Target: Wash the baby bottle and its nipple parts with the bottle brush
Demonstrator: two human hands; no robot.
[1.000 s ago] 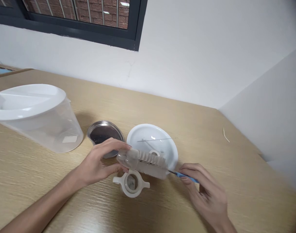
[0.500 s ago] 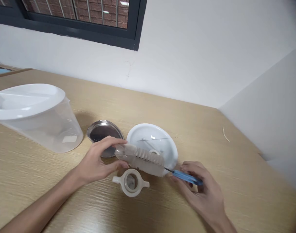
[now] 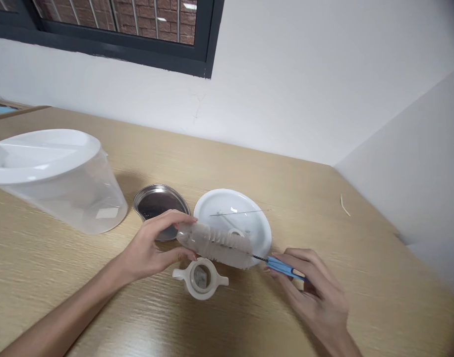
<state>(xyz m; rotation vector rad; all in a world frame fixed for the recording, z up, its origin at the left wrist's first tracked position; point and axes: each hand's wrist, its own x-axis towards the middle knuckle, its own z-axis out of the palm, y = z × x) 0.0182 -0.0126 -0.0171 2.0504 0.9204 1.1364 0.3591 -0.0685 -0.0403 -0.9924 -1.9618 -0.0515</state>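
My right hand (image 3: pixel 316 292) is closed around the blue handle of a bottle brush (image 3: pixel 230 249). The brush's twisted wire and pale bristles point left, over the front of the white plate (image 3: pixel 212 204). At the bristles' far end, my left hand (image 3: pixel 156 245) grips a clear, rounded piece (image 3: pixel 190 235) between thumb and fingers. It surrounds the brush tip, and its exact kind cannot be made out. Just below sits a whitish two-handled cup (image 3: pixel 200 296), its opening facing up. A thin straight rod (image 3: pixel 236 213) lies across the plate.
A round metal dish (image 3: pixel 160 189) is partly behind my left hand. On the left stands a large translucent pitcher (image 3: pixel 78 198) with a white lid. A short cream-coloured strip (image 3: pixel 344 205) lies at the right of the wooden table (image 3: pixel 297 188), near the wall.
My right hand has shifted slightly right and its grip on the brush handle has turned a little. My left hand stays almost in place.
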